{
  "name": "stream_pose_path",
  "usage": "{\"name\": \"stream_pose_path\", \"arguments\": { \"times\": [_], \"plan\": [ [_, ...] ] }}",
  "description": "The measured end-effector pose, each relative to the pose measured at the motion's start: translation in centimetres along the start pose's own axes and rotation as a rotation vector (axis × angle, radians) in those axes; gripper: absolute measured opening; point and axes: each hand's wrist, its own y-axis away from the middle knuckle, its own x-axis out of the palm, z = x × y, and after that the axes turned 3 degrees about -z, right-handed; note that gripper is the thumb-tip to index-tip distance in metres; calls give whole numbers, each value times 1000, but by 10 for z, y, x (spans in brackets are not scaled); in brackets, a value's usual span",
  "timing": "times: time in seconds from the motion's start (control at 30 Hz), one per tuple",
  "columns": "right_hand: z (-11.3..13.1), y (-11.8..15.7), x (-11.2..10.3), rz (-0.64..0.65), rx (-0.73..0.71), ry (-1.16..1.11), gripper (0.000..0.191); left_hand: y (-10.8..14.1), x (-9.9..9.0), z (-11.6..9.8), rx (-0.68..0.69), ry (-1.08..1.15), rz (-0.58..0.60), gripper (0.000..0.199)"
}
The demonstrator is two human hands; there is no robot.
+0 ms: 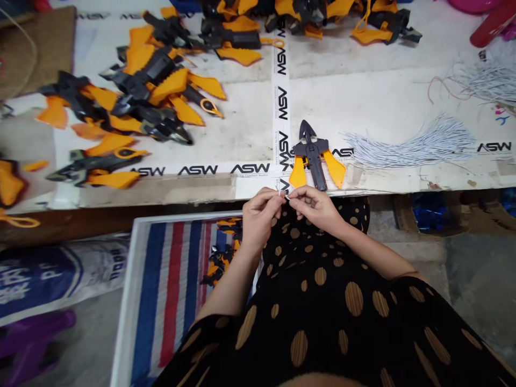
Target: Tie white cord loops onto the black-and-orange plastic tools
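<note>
Okay, a lone black pliers with flared orange handles (312,156) lies flat on the white-covered worktop (355,107), tips pointing away from the person and handles spread toward them. Just below those pliers, over the lap, the left hand (260,217) and right hand (316,209) meet. Fingers (300,194) on both hands are clenched in a tight pinch around a tiny white piece (287,197), too small to tell exactly what it is. Neither hand is touching the pliers.

Right of the pliers: a loose bundle of thin pale grey-white cords (409,142), with a second tangle of cords (479,80) farther off, some strands pink. Left of the pliers: a heap of similar black pliers with orange handles (141,97), and another row (310,16) past them along the far edge. White tape printed with black ASW lettering (281,107) runs up the worktop just left of the lone pliers. Below and left of them, off the worktop, a white-framed tray lined with red, white and blue striped tarp (161,301) holds more black and orange pieces (220,258), beside the black dress with tan spots (318,277).
</note>
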Motion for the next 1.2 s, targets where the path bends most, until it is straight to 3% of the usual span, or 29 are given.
{"name": "stream_pose_path", "arguments": {
  "times": [0.1,0.23,0.37,0.57,0.63,0.73,0.83,0.9,0.93,1.0,1.1,1.2],
  "plan": [
    [5,2,-7,23,42,-14,36,-6,-5,0,250,-382,8,12],
    [8,1,-12,-10,108,35,45,-15,-20,8,386,-643,217,10],
    [7,-1,-14,11,174,48,50,-18,-29,18,462,-677,302,11],
    [6,1,-15,42,188,10,45,-8,-17,21,605,-583,151,6],
    [2,4,-13,29,164,15,42,-2,-9,20,544,-486,91,10],
    [-2,7,-12,-5,-24,102,31,4,4,18,160,-192,81,26],
    [0,7,-16,24,-375,381,19,3,8,18,-316,175,258,48],
    [5,7,-21,89,-500,566,17,1,5,17,-413,223,326,51],
    [8,6,-23,117,-498,622,17,-1,3,16,-377,157,322,48],
    [12,6,-26,140,-376,629,15,-3,-3,11,-179,-50,271,36],
    [13,5,-26,149,-36,380,20,-8,-7,4,169,-255,266,21],
    [12,2,-27,161,179,133,34,-11,-7,1,365,-325,297,15]
  ]
}}
